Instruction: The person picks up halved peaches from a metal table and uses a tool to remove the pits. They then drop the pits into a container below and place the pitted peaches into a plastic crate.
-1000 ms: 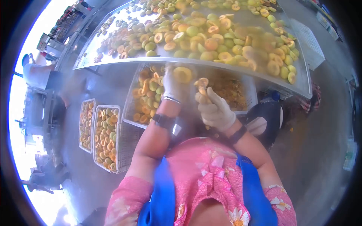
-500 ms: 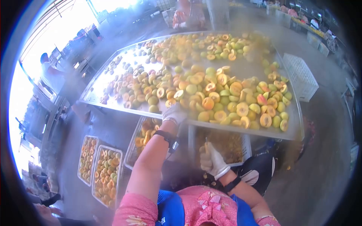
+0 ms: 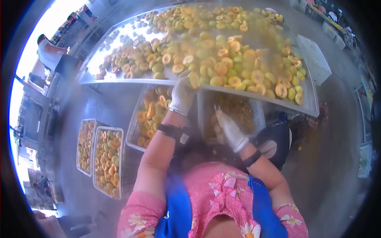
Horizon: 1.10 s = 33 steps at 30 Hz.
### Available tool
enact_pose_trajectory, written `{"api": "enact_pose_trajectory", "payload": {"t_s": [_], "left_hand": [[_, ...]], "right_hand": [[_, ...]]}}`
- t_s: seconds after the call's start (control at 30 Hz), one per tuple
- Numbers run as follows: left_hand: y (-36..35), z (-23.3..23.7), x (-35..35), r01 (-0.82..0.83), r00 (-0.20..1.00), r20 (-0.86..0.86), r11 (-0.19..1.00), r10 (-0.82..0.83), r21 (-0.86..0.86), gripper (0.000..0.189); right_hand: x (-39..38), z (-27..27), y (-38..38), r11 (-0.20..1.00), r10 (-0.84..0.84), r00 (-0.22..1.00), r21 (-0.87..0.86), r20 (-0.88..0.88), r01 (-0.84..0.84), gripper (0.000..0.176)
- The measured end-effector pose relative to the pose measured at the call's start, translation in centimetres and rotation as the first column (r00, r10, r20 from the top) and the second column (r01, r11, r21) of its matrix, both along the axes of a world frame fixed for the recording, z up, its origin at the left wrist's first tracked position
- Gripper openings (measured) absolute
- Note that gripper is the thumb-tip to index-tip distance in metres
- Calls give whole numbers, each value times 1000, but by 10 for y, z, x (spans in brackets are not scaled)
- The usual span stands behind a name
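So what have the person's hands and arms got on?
The left hand and right hand wear whitish gloves. There's a shiny bangle and a dark strap on the left arm, a dark band on the right, and pink sleeves with white flowers.

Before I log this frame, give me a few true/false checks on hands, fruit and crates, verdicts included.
1. The left hand holds a piece of fruit near the table's near edge. True.
2. The right hand is ungloved. False: it wears a white glove.
3. Two crates of fruit stand side by side to the person's left. True.
4. The right hand rests among the fruit on the table. False: it is off the table, on the person's side of its near edge.
5. Each forearm carries a dark band. True.
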<state>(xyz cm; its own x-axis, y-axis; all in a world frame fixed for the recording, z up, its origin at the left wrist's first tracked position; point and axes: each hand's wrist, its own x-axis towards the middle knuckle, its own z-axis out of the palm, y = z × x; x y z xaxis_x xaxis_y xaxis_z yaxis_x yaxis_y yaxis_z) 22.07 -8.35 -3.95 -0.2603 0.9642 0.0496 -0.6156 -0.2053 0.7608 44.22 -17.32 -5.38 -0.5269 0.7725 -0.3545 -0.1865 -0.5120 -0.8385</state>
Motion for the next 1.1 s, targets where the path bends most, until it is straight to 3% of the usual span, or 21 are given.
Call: {"api": "enact_pose_trajectory", "payload": {"t_s": [0.03,0.07,0.17,0.23,0.27,0.3,0.33,0.4,0.5,0.67,0.73,0.8,0.83,0.87,0.9,0.93,0.97,1.0,1.03,1.07,1.1], "left_hand": [[-12,-1,4,-141,849,-504,987,161,79,39],[-24,-1,7,-212,442,-850,954,286,211,42],[-53,14,26,-258,572,-777,957,263,134,45],[-60,5,30,-266,597,-760,957,258,116,46],[-62,2,31,-272,610,-749,956,257,106,48],[-67,-2,28,-126,592,-788,985,170,119,41],[-69,-6,28,-125,598,-783,985,169,117,41],[-72,-10,28,-39,816,-568,991,104,125,39],[-76,-10,30,-5,908,-418,999,25,48,38],[-83,-8,36,3,955,-296,998,16,61,34],[-88,-1,42,0,965,-262,998,18,67,33],[-94,6,46,10,993,-114,997,-2,71,30],[-98,12,48,-17,988,-152,998,26,62,29],[-103,16,52,-73,976,-203,996,83,55,28],[-103,13,54,-102,988,-108,993,108,53,25],[-99,3,47,-123,954,-261,988,144,94,23],[-96,-3,53,-270,878,-372,953,302,136,23],[-102,5,45,-309,604,-642,881,472,358,24],[-111,21,45,-301,828,-442,939,345,169,28],[-113,24,48,-271,951,-145,962,273,34,38],[-116,25,40,-190,978,-81,982,190,9,42]], "right_hand": [[-1,11,0,1000,0,1000,-13,14,0,35],[-3,22,-4,999,3,999,52,34,-4,34],[-14,38,-9,988,12,992,153,125,-31,30],[-19,51,-10,984,17,978,173,207,-54,31],[-22,51,-8,935,-24,949,342,313,-89,33],[-24,52,-7,858,-82,910,494,406,-142,35],[-25,53,-6,858,-84,907,492,412,-145,35],[-29,58,-3,851,-97,870,494,483,-179,39],[-35,57,-2,819,-134,850,540,509,-194,38],[-41,55,-5,807,-145,851,557,505,-193,39],[-47,51,-10,616,-330,846,775,418,-142,41],[-42,44,-8,637,-272,822,734,500,-235,43],[-37,22,-5,358,-357,824,879,441,-315,46],[-33,14,-3,454,-290,775,794,561,-404,42],[-26,-1,1,196,-377,721,810,582,-552,39],[-22,-2,-3,228,-345,691,771,635,-595,40],[-19,-25,7,194,-312,789,848,529,-492,44],[-29,-22,0,377,-209,863,852,461,-364,48],[-34,-3,-6,564,-128,912,785,389,-256,53],[-38,14,-11,874,97,896,393,434,-285,55],[-43,24,-18,828,55,913,493,404,-268,53]]}}
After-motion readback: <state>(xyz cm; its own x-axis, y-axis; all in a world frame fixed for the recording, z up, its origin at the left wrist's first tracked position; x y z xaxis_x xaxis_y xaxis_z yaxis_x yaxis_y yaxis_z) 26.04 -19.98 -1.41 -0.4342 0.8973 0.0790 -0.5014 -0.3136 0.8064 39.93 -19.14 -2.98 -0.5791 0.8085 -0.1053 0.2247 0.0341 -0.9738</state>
